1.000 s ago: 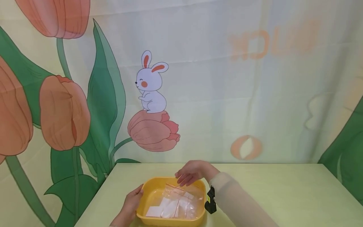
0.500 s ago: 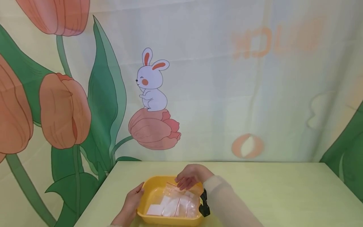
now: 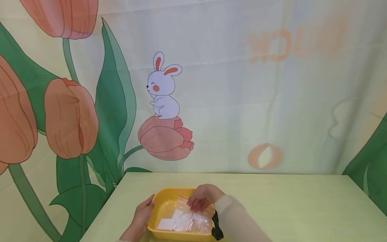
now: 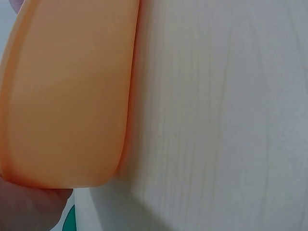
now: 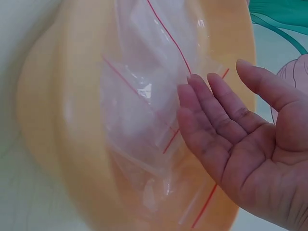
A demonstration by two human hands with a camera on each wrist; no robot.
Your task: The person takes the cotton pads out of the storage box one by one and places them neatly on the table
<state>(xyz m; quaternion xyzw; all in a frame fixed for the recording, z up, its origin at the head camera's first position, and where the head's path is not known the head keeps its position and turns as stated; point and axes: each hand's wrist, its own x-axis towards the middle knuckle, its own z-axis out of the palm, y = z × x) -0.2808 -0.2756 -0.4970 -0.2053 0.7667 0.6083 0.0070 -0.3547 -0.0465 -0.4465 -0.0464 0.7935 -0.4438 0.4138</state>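
A yellow plastic basin [image 3: 178, 236] stands near the table's front edge. My left hand [image 3: 142, 215] grips its left rim; in the left wrist view the basin's outer wall [image 4: 72, 96] fills much of the picture, with part of that hand [image 4: 31, 207] at its corner. Inside the basin lie several clear zip bags [image 3: 181, 222] with red seal lines, and white pieces [image 3: 165, 224] show among them. Over the bags hovers my right hand [image 3: 201, 198]. Its loosely bent fingers [image 5: 207, 115] hold nothing; whether they touch a bag [image 5: 130, 101], I cannot tell.
The pale table top [image 3: 287, 205] stretches to the right of the basin. Behind it hangs a cloth backdrop [image 3: 217, 101] printed with tulips and a rabbit. A black device [image 3: 216, 227] is strapped at my right wrist.
My right hand has lowered toward the bags, and its forearm has shifted slightly left and down. My left hand keeps its grip on the basin, which stays in place.
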